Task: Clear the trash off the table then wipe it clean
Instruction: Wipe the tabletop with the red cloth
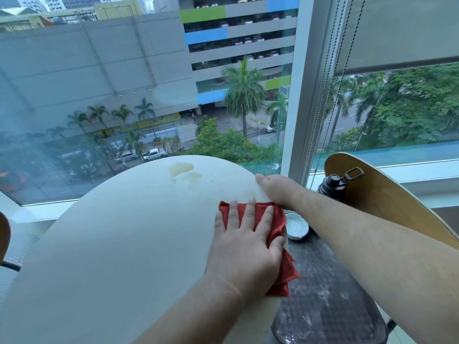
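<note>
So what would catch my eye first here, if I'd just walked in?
Most likely the red cloth, bright against the white table and pressed flat under the left hand near the table's right edge, while the right hand holds the rim just beyond it. Next comes the brownish stain at the table's far side, not yet wiped. Behind it, the big window looks down on a street with palms.

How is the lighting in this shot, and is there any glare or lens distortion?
Head view: soft, even daylight, no hard shadow around the left hand on the red cloth. Head view: hazy reflections veil the window glass on the left. Head view: wide-angle distortion slants the window frame; the stain on the white table is sharp.
</note>
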Available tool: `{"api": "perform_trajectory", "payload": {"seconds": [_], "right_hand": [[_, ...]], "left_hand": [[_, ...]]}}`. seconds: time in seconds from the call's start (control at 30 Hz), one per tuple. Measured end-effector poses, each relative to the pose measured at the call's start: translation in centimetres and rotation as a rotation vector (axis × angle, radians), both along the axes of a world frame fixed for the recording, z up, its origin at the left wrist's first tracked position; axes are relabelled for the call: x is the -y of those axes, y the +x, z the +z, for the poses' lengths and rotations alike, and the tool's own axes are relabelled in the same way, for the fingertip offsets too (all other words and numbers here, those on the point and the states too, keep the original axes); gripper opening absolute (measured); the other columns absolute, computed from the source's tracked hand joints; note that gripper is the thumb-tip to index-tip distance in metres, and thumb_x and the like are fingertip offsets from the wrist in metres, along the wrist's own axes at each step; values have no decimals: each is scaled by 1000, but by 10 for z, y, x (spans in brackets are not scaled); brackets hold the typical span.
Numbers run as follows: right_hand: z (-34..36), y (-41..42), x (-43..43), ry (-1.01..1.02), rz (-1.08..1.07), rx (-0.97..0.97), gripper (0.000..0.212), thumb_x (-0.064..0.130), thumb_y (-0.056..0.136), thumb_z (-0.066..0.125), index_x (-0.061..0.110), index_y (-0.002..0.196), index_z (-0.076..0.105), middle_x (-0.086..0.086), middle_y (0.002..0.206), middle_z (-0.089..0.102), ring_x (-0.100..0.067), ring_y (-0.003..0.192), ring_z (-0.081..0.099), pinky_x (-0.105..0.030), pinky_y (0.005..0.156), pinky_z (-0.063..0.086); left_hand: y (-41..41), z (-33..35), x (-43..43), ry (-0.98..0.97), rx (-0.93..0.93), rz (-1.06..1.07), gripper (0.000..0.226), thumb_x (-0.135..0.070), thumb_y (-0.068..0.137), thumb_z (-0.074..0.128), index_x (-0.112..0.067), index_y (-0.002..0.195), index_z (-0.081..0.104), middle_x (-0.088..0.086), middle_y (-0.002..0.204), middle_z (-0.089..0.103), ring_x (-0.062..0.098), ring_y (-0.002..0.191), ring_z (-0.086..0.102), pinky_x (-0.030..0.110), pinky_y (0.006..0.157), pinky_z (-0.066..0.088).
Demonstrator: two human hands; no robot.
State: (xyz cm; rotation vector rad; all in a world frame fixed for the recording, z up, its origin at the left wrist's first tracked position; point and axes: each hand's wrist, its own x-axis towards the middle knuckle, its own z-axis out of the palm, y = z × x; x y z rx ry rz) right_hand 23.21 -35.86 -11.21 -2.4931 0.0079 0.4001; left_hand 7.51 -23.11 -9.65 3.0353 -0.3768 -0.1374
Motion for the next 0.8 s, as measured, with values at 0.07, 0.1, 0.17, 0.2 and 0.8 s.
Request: {"api": "perform_trajectory", "payload": {"seconds": [0.07,0.1,0.17,0.2,0.8], "right_hand": [[2,1,0,-25,5,-13,61,39,114,19,-2,142,54,-25,148,54,-37,138,50,-38,108,38],[1,1,1,-23,-8,-22,61,41,114,20,-2,138,56,-25,142,58,-39,132,55,-40,102,42],[-1,1,2,10,-25,-13,62,45,113,22,1,135,60,-23,140,61,-37,131,56,-41,103,42],[-4,2,2,32,-21,3,62,45,113,23,3,137,61,-20,145,59,-35,136,52,-39,109,38],[-18,6,8,172,-51,16,60,54,108,28,18,130,71,-6,134,69,-27,127,60,-42,112,42]], "left_hand": [[-9,-2,-1,-28,21,-33,67,-65,102,19,-48,163,-2,-5,175,-10,28,160,-17,55,127,-10],[-14,-6,-2,-48,38,-53,66,-65,101,21,-49,163,2,-5,175,-5,29,161,-13,54,127,-9],[-26,-9,-7,-78,61,-84,66,-65,99,30,-49,162,21,-3,174,16,33,161,9,51,124,0],[-32,-11,-11,-86,52,-98,65,-65,97,35,-47,160,30,-2,170,28,33,159,22,51,121,6],[64,-3,-79,20,-34,228,68,-66,102,13,-43,164,-2,-6,176,-7,30,161,-5,56,128,0]]}}
